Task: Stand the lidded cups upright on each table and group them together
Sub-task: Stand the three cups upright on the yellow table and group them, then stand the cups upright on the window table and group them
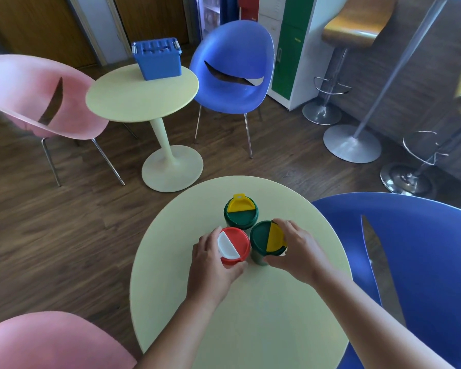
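Observation:
Three lidded cups stand upright and close together on the near pale-yellow round table (250,315). My left hand (210,265) wraps the cup with the red and white lid (236,245). My right hand (296,249) grips the cup with the green and yellow lid (264,238) right beside it. A second green and yellow lidded cup (240,213) stands free just behind these two, nearly touching them.
A second pale-yellow table (133,99) stands farther back with a blue lidded bin (157,59) on it. Pink chairs (37,97) are at the left, blue chairs (234,67) at the back and right. Bar stools (351,30) stand at the right.

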Demonstrator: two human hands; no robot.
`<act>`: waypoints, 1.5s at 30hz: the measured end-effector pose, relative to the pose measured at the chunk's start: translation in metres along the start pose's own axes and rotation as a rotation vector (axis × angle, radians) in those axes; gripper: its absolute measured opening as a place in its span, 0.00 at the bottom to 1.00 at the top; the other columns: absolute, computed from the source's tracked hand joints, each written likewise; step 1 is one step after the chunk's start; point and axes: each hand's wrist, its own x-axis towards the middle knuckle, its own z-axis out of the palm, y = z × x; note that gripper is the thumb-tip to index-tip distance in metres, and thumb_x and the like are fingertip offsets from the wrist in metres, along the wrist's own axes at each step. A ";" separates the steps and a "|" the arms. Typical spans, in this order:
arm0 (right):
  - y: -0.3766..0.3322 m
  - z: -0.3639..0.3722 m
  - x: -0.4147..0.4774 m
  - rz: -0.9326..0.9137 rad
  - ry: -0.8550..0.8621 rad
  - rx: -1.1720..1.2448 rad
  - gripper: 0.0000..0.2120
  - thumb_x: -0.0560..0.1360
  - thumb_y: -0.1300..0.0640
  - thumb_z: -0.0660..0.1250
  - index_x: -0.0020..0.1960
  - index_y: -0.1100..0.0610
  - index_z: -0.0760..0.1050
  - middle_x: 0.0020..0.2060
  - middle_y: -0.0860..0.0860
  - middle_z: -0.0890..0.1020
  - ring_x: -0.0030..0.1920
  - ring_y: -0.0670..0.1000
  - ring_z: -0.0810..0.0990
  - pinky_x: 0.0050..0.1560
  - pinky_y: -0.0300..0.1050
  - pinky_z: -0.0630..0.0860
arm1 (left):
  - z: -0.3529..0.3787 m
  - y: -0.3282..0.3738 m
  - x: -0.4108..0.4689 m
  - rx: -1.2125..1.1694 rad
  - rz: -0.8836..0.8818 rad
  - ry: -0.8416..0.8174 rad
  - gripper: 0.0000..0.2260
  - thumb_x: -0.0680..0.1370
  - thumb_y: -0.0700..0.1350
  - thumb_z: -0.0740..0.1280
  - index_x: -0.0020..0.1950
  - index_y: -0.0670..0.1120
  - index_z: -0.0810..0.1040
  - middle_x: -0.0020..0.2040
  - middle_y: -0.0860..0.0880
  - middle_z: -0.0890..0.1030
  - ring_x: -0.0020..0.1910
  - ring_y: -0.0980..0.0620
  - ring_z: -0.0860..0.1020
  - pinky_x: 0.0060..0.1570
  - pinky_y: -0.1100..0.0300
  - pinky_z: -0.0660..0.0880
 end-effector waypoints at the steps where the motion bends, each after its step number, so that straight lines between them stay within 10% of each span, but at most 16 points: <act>1: 0.001 0.000 0.000 -0.002 -0.001 0.000 0.47 0.64 0.40 0.79 0.78 0.49 0.65 0.70 0.46 0.75 0.64 0.53 0.78 0.58 0.45 0.76 | 0.000 0.000 0.000 0.002 0.004 0.000 0.44 0.68 0.59 0.79 0.79 0.53 0.63 0.71 0.52 0.72 0.69 0.51 0.68 0.57 0.61 0.73; 16: 0.005 -0.076 -0.054 0.125 0.125 0.102 0.54 0.65 0.33 0.78 0.83 0.47 0.55 0.79 0.47 0.68 0.76 0.50 0.68 0.74 0.48 0.68 | -0.060 0.083 0.027 0.060 0.239 -0.143 0.47 0.66 0.73 0.60 0.80 0.48 0.65 0.74 0.48 0.71 0.74 0.47 0.65 0.71 0.51 0.66; 30: 0.208 -0.321 -0.287 0.366 0.652 0.085 0.52 0.68 0.36 0.76 0.83 0.54 0.58 0.79 0.49 0.68 0.78 0.49 0.66 0.77 0.45 0.64 | 0.122 0.465 -0.078 -0.120 0.880 -0.391 0.43 0.68 0.70 0.64 0.78 0.47 0.69 0.75 0.50 0.73 0.76 0.53 0.66 0.74 0.57 0.64; 45: 0.470 -0.536 -0.455 0.508 0.875 0.068 0.53 0.65 0.34 0.76 0.82 0.54 0.61 0.77 0.49 0.72 0.76 0.48 0.70 0.75 0.47 0.67 | 0.337 0.783 -0.185 -0.199 1.059 -0.477 0.42 0.69 0.70 0.65 0.77 0.49 0.69 0.74 0.54 0.73 0.75 0.55 0.66 0.70 0.61 0.62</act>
